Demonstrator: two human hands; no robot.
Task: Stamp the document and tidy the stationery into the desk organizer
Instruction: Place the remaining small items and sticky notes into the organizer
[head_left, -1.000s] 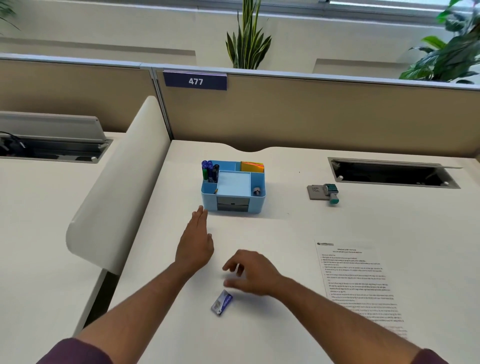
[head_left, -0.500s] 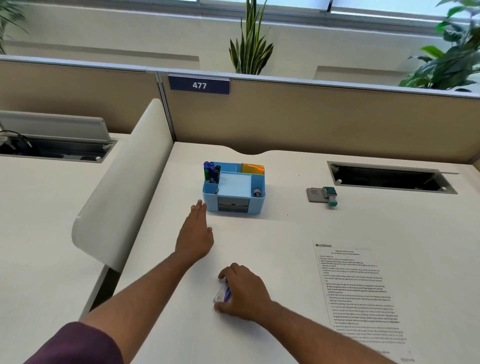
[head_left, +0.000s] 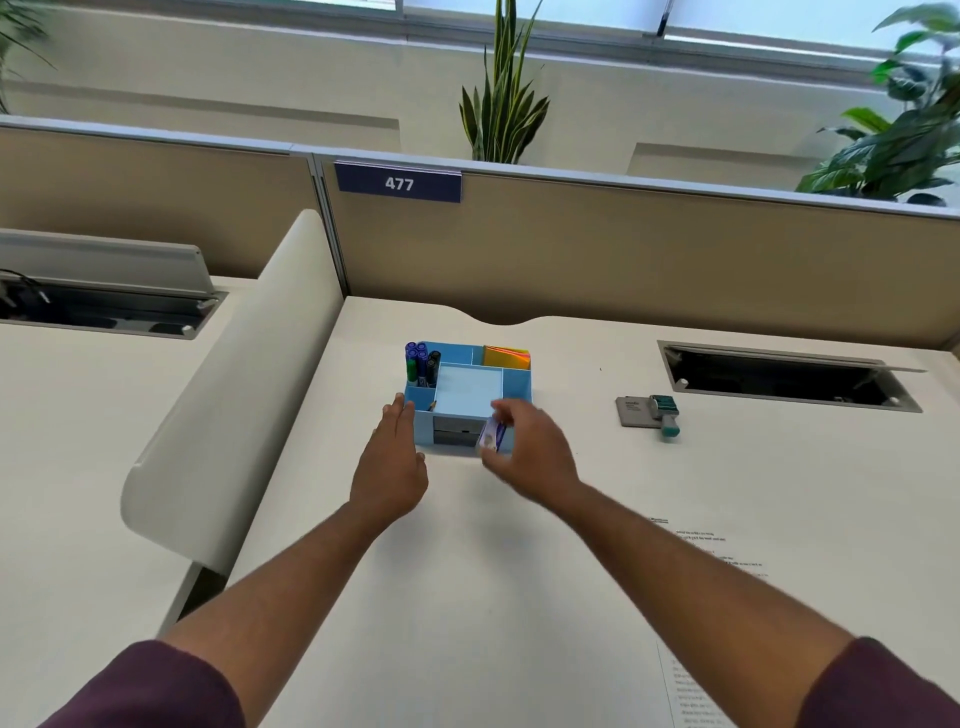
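A light blue desk organizer (head_left: 517, 385) stands mid-desk, holding several markers (head_left: 422, 364) at its left and orange sticky notes (head_left: 506, 357) at the back. My right hand (head_left: 530, 449) is shut on a small blue-and-white packet (head_left: 492, 434), held just in front of the organizer's right front corner. My left hand (head_left: 390, 462) lies flat with fingers together, its fingertips touching the organizer's left front corner. A teal stamp (head_left: 666, 413) lies beside a grey ink pad (head_left: 634, 413) to the right. The printed document (head_left: 717, 561) lies at the near right, partly under my right forearm.
A tan partition (head_left: 623, 260) labelled 477 closes the back of the desk. A white curved divider (head_left: 234, 395) runs along the left side. An open cable tray (head_left: 789, 376) is set in the desk at the back right. Plants stand behind the partition.
My right hand closed on the packet on the desk, lifted it and carried it forward to the organizer's front. My left hand slid forward until it touched the organizer.
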